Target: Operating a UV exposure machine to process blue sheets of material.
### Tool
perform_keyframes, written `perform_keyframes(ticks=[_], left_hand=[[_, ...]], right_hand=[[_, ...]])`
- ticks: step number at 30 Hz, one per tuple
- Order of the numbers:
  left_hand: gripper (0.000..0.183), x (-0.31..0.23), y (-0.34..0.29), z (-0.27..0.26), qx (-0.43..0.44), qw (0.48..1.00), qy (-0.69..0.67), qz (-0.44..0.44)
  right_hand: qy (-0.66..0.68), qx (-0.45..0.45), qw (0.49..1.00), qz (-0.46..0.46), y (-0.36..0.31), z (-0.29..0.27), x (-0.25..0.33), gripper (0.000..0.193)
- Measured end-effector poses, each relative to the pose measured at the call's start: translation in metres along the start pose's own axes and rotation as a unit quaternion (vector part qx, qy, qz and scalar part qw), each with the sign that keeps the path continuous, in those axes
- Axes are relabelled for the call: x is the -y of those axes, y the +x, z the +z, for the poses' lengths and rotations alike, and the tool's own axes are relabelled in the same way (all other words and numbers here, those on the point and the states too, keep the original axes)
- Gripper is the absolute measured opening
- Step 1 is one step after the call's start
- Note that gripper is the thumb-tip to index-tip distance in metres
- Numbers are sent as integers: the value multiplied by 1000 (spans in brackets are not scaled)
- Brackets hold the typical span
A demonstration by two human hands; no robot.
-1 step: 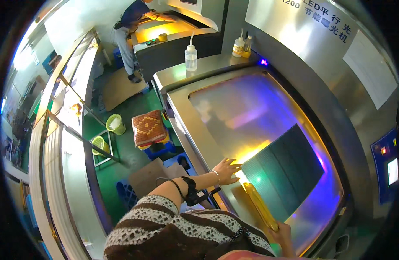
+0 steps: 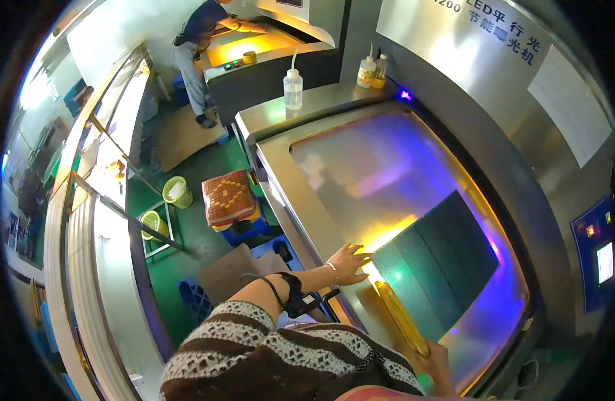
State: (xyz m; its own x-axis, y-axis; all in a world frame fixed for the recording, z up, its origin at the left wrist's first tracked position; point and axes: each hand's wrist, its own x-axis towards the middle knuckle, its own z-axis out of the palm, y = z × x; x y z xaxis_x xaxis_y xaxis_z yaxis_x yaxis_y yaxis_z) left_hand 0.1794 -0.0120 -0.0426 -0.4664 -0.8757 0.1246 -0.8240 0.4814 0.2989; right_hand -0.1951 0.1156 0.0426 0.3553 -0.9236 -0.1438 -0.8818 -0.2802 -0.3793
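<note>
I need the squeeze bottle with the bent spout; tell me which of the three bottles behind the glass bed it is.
The clear bottle, standing alone at the left; the other two bottles stand together, yellowish, further right.

1. Right hand (image 2: pixel 435 364): only the upper part showed; wrist and forearm were cut off by the lower edge and hidden behind the patterned sleeve (image 2: pixel 280 354). Its grip on the yellow bar (image 2: pixel 401 317) could not be resolved.
2. Dark panel (image 2: pixel 435 260): its near corner lay behind the yellow bar; surface detail was too fine to tell.
3. Left hand (image 2: pixel 347 262): the fingers lay flat at the counter (image 2: pixel 287 174) rim; glare washed out whether the tips touched the panel.
4. Person at the far machine (image 2: pixel 199 40): head was cut off by the top edge.
5. Bottles (image 2: pixel 373 70): contents were too small to tell.
</note>
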Motion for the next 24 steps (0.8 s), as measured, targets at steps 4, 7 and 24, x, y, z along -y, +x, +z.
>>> perform_keyframes(ticks=[4,7,24], left_hand=[[54,3,1,-1,36,999,10,2],[54,4,2,0,35,999,6,2],[56,5,7,-2,80,996,28,-4]], right_hand=[[-14,-13,1000,20,0,5,6,37],[5,-21,999,33,0,8,7,36],[-38,-14,999,34,0,11,12,41]])
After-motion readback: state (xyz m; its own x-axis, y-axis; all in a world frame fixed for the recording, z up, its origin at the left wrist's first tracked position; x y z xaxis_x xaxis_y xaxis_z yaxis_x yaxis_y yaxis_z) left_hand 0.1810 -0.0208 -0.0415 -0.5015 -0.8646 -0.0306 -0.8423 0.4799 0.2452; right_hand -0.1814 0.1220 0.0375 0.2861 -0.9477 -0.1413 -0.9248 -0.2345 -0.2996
